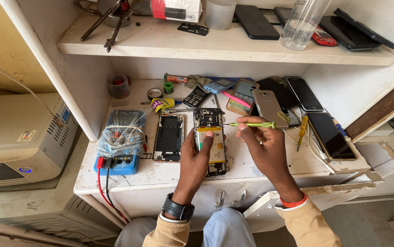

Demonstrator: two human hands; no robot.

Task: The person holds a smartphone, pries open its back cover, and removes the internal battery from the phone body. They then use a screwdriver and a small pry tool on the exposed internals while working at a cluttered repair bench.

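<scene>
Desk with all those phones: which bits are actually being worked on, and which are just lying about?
In use:
- opened phone, held by the left hand
- green screwdriver, in the right hand

Lying about:
- removed back cover, beside the opened phone
- blue meter wrapped in plastic
- tape rolls
- other phones
- yellow screwdriver

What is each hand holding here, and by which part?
The left hand grips the opened phone along its left edge, thumb on the battery. The right hand pinches the green screwdriver at mid-handle between its fingers.
</scene>
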